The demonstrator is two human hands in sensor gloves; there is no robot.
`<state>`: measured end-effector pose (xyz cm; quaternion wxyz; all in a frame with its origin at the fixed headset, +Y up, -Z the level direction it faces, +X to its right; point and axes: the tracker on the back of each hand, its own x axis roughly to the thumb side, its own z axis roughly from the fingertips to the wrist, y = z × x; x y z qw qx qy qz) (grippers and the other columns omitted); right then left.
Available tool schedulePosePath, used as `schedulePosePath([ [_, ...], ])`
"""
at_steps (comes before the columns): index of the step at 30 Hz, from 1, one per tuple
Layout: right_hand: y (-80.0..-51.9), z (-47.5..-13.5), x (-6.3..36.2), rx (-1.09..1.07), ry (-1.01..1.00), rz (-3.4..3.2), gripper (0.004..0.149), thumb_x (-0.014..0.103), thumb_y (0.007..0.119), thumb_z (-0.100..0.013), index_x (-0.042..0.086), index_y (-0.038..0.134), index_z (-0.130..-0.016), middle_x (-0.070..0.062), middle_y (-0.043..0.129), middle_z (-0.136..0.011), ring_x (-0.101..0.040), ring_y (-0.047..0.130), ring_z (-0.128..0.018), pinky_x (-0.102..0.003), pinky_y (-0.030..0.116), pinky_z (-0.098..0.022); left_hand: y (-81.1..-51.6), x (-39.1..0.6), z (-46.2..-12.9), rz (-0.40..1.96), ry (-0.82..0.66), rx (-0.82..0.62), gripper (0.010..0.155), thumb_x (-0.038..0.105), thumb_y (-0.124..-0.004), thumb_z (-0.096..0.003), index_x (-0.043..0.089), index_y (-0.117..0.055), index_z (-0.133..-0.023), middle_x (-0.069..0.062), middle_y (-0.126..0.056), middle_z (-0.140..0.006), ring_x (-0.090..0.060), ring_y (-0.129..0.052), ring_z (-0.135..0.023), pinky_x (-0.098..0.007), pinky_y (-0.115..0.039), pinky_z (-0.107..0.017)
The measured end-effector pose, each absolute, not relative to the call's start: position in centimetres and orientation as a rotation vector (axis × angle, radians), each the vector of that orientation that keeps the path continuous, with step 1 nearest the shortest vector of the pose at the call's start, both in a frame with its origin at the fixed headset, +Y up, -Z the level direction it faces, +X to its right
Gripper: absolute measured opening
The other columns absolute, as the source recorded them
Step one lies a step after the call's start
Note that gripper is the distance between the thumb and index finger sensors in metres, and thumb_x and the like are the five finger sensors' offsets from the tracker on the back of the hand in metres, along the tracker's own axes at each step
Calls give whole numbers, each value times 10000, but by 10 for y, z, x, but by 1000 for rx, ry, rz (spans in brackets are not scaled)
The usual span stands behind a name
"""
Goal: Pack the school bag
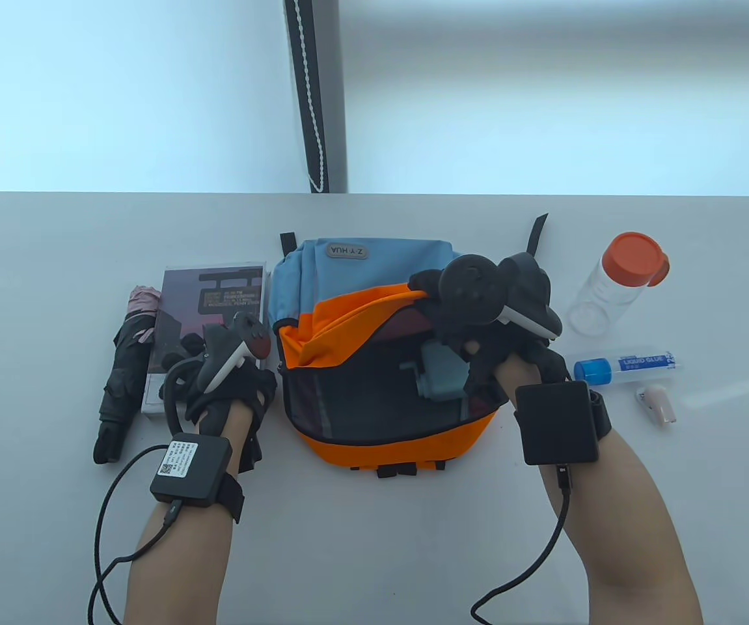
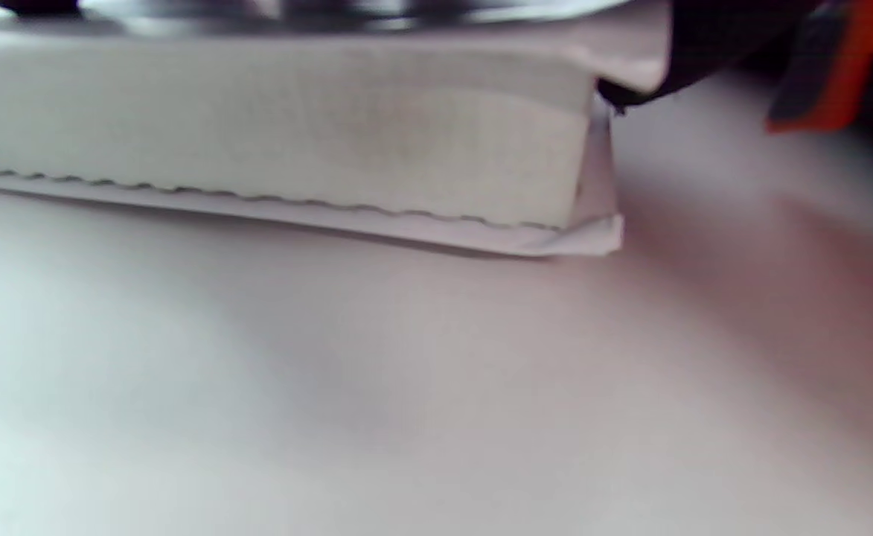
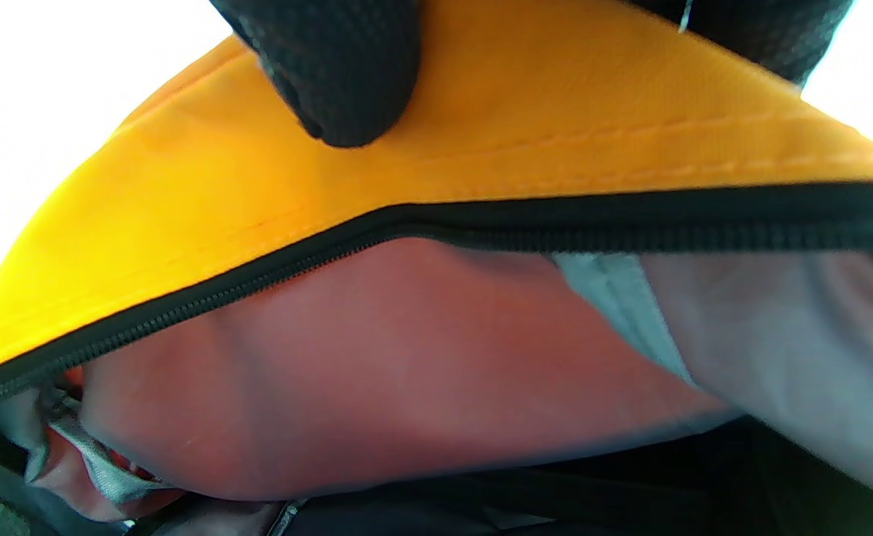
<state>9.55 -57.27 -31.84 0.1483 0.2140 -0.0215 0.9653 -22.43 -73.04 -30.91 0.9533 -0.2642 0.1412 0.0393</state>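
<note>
With the right hand [image 1: 478,319] holding the orange flap [image 3: 525,141] of the school bag [image 1: 374,351] up high, the left hand [image 1: 218,384] rests on the book [image 1: 208,312] beside the bag and should grip its edge firmly before sliding it in.

Bag [image 1: 374,306] matt woven cloth; bottle [image 1: 608,293] clear plastic; book [image 1: 208,306] glossy cover.

Bright diffuse daylight from behind, soft faint shadows, wrist views blurred, background blown white.
</note>
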Motion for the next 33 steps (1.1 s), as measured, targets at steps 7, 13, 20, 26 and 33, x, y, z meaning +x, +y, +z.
schedulePosePath([
  [7, -573, -318, 96, 616, -63, 2777, 447, 242, 843, -523, 78, 857, -939, -207, 1036, -862, -480, 1000, -831, -697, 819, -574, -683, -256, -300, 424, 182, -497, 937, 497, -710, -555, 41, -160, -1160, -503, -282, -1118, -819, -439, -937, -891, -599, -557],
  [13, -572, -318, 96, 616, -59, 2771, 447, 241, 844, -523, 77, 857, -939, -209, 1036, -862, -480, 1000, -832, -699, 818, -574, -644, -280, -286, 455, 126, -278, 670, 246, -699, -558, 331, -353, -1124, -435, -564, -1087, -732, -772, -851, -771, -824, -507],
  [20, -572, -318, 96, 615, -63, 2777, 448, 238, 843, -523, 76, 855, -941, -213, 1035, -864, -482, 999, -833, -699, 817, -576, -641, -304, -281, 503, 92, -233, 690, 439, -773, -530, 244, -539, -1149, -403, -602, -1101, -680, -822, -850, -715, -863, -499],
  [26, -571, -318, 96, 608, -60, 2782, 448, 239, 843, -523, 77, 855, -941, -211, 1033, -866, -484, 998, -833, -698, 818, -576, -646, -285, -277, 317, 69, -269, 1055, 530, -987, -415, 237, -328, -1185, -388, -505, -1153, -649, -781, -925, -686, -869, -553],
  [33, -573, -319, 94, 606, -53, 2783, 451, 242, 845, -524, 77, 853, -944, -212, 1034, -864, -481, 999, -832, -697, 821, -572, -631, -269, -259, 216, 68, -24, 955, 262, -874, -488, 68, -198, -1135, -392, -643, -1103, -619, -866, -886, -697, -872, -551],
])
